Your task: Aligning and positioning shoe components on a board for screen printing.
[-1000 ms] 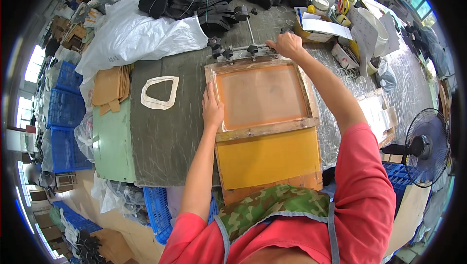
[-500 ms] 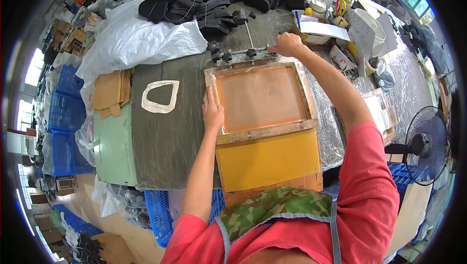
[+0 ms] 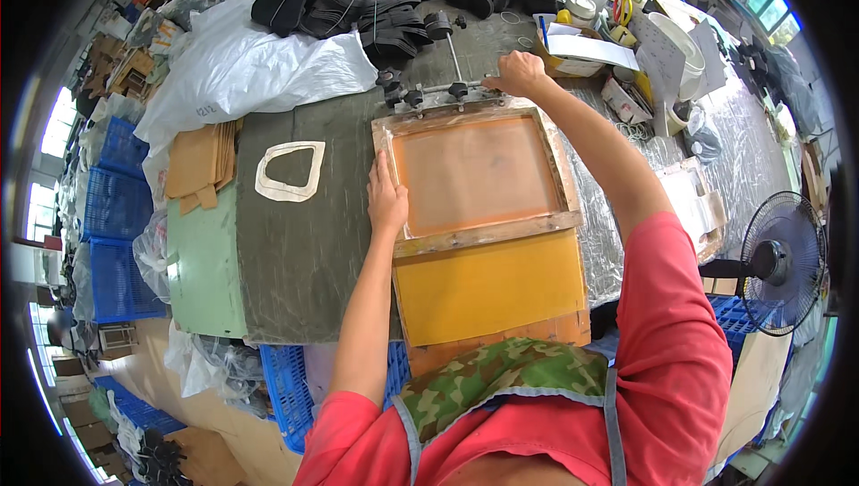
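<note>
A wooden-framed printing screen (image 3: 483, 237) with an orange-bordered mesh lies on the table in front of me. It partly covers a yellow board (image 3: 488, 289). My left hand (image 3: 386, 200) rests against the frame's left side, fingers stretched out along the wood. At the frame's far edge is a metal hinge clamp (image 3: 438, 89) with black knobs. My right hand (image 3: 521, 74) is closed over a knob at the clamp's right end, and the fingers hide most of it. Left of the screen, a white ring-shaped piece (image 3: 309, 173) lies flat on the dark table surface.
Bundled black pads (image 3: 335, 3) and a white sack (image 3: 259, 65) lie at the back left. Brown card pieces (image 3: 197, 162) sit at the left. A box of tools and papers (image 3: 582, 47) stands at the back right, a fan (image 3: 778, 262) at the right.
My right hand has changed its hold at the clamp's right end, now covering the knob that showed beside it. My left hand remains on the frame. The whole view has shifted slightly.
</note>
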Action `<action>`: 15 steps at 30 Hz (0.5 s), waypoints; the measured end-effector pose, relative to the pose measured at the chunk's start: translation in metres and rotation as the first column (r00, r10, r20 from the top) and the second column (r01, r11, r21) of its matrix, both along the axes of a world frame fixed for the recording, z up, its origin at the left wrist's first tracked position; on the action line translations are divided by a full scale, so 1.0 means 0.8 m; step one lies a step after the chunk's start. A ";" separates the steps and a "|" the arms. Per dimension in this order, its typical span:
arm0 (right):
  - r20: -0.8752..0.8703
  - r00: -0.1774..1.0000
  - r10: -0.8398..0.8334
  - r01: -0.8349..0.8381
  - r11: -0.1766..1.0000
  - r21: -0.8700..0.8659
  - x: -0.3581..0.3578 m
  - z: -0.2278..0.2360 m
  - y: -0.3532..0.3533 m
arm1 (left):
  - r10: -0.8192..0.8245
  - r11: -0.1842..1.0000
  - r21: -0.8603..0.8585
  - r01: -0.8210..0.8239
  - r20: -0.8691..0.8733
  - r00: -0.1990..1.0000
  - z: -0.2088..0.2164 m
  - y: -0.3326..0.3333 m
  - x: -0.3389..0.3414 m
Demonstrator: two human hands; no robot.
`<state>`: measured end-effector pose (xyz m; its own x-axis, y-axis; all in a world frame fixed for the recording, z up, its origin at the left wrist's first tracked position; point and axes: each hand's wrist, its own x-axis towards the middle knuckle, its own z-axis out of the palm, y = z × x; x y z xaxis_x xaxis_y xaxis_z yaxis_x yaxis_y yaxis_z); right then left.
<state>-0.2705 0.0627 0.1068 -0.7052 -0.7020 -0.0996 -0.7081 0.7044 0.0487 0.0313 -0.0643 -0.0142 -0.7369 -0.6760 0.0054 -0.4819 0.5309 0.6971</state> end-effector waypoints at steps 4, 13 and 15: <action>0.017 0.996 0.089 -0.089 0.996 0.015 -0.012 0.003 0.005 | -0.025 0.995 -0.096 0.021 -0.042 0.999 -0.003 -0.002 0.000; -0.024 0.999 -0.031 0.028 0.995 -0.099 0.005 -0.009 0.001 | 0.006 1.000 -0.026 -0.006 0.013 1.000 0.004 0.002 0.000; -0.001 0.999 -0.053 0.053 0.997 -0.059 0.001 -0.012 -0.002 | 0.004 1.000 -0.013 -0.003 0.026 1.000 0.004 0.001 0.000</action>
